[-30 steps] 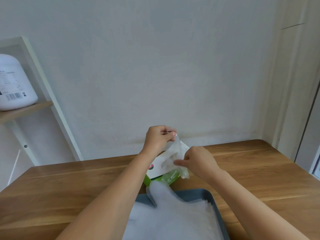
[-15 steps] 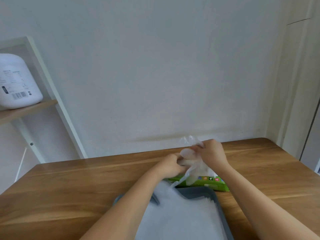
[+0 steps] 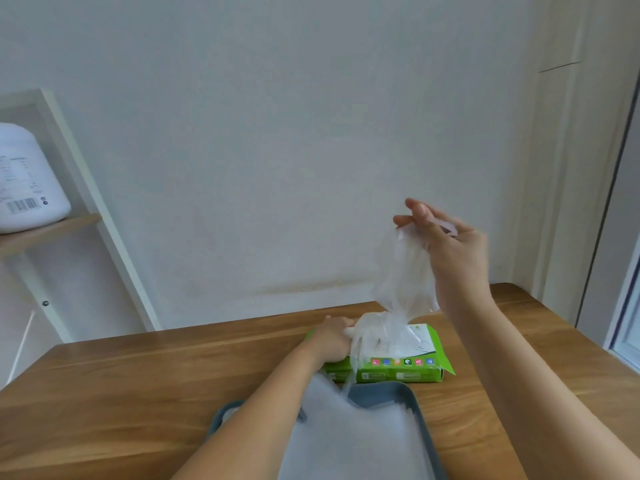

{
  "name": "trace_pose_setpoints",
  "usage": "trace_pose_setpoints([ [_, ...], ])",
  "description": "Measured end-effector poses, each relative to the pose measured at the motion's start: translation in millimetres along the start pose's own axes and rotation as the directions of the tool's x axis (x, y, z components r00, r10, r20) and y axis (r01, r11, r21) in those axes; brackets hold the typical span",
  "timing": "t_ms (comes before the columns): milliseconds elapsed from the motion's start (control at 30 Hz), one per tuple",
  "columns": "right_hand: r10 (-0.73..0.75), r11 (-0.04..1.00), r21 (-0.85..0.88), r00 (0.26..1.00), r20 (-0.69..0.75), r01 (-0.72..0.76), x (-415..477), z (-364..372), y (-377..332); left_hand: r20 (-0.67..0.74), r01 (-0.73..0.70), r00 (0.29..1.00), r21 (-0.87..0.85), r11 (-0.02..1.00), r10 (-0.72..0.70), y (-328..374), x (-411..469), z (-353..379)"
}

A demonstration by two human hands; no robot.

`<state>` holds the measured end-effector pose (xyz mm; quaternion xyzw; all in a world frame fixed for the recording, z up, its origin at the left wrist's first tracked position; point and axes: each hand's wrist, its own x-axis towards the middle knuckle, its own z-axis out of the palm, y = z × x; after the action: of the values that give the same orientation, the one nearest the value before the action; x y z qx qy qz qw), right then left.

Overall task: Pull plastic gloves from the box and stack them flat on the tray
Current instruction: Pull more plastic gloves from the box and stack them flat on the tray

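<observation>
One clear plastic glove [image 3: 403, 271], surely flimsy and slippery, hangs right of centre, pinched at its top by the right hand [image 3: 450, 251]; the left hand's [image 3: 332, 339] hold on the green cardboard box [image 3: 401, 374] is unclear.

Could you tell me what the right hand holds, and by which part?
A plastic glove, pinched at its top end by the right hand, above the box.

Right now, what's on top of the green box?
On the green box: the left hand rests on its left part, beside a bunch of plastic gloves; the right hand pinches one glove above. The opening is hidden under them.
</observation>
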<state>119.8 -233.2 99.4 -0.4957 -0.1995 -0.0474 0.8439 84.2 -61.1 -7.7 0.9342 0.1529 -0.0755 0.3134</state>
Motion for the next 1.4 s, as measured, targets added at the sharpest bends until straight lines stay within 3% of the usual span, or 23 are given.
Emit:
trace_pose_setpoints([
  [100, 0.092, 0.995, -0.039, 0.984, 0.153, -0.087, -6, 5, -6, -0.040, -0.035, 0.999, -0.429, 0.903, 0.019, 11, -16, -19],
  [200, 0.146, 0.989, 0.002, 0.960, 0.241, -0.151, -14, 11, -9, -0.111, -0.285, 0.944, -0.748, 0.599, 0.310, 23, -38, -42],
  [267, 0.154, 0.985, 0.030, 0.944, 0.292, -0.170, -19, 14, -15, -0.115, -0.353, 0.876, -0.813, 0.463, 0.468, 37, -62, -54],
  [333, 0.152, 0.986, 0.017, 0.925, 0.349, -0.168, -25, 16, -22, -0.110, -0.405, 0.854, -0.755, 0.516, 0.509, 46, -80, -59],
  [467, 0.124, 0.990, -0.112, 0.905, 0.407, -0.085, -44, 14, -41, -0.108, -0.474, 0.871, -0.448, 0.758, 0.480, 61, -105, -56],
  [567, 0.162, 0.973, -0.216, 0.899, 0.407, -0.077, -52, 15, -50, -0.190, -0.560, 0.824, -0.424, 0.712, 0.534, 74, -121, -49],
  [633, 0.218, 0.948, -0.302, 0.896, 0.387, -0.101, -57, 18, -53, -0.219, -0.549, 0.831, -0.471, 0.691, 0.511, 76, -132, -43],
  [767, 0.288, 0.891, -0.427, 0.920, 0.265, -0.156, -64, 15, -54, -0.096, -0.314, 0.938, -0.639, 0.702, 0.332, 61, -156, -36],
  [867, 0.298, 0.772, -0.623, 0.936, 0.185, -0.123, -64, 5, -49, -0.014, -0.200, 0.957, -0.757, 0.622, 0.290, 43, -179, -35],
  [1067, 0.255, 0.703, -0.709, 0.951, 0.174, -0.059, -73, 0, -37, 0.161, 0.071, 0.964, -0.922, 0.379, 0.210, 7, -215, -33],
  [1167, 0.217, 0.707, -0.706, 0.959, 0.181, -0.027, -91, 10, -41, 0.120, 0.114, 0.984, -0.992, 0.050, 0.135, -3, -224, -31],
  [1233, 0.278, 0.700, -0.711, 0.942, 0.187, -0.066, -112, 17, -43, 0.014, 0.029, 0.996, -0.986, -0.167, 0.092, -10, -229, -32],
  [1267, 0.368, 0.715, -0.684, 0.909, 0.194, -0.144, -124, 21, -45, -0.045, -0.025, 0.996, -0.966, -0.257, 0.071, -13, -232, -32],
  [1333, 0.616, 0.723, -0.552, 0.748, 0.246, -0.415, -143, 29, -45, -0.133, -0.106, 0.990, -0.911, -0.398, 0.039, -19, -236, -33],
  [1400, 0.736, 0.676, -0.405, 0.575, 0.356, -0.615, -156, 37, -42, -0.195, -0.177, 0.981, -0.887, -0.426, -0.002, -20, -238, -31],
])
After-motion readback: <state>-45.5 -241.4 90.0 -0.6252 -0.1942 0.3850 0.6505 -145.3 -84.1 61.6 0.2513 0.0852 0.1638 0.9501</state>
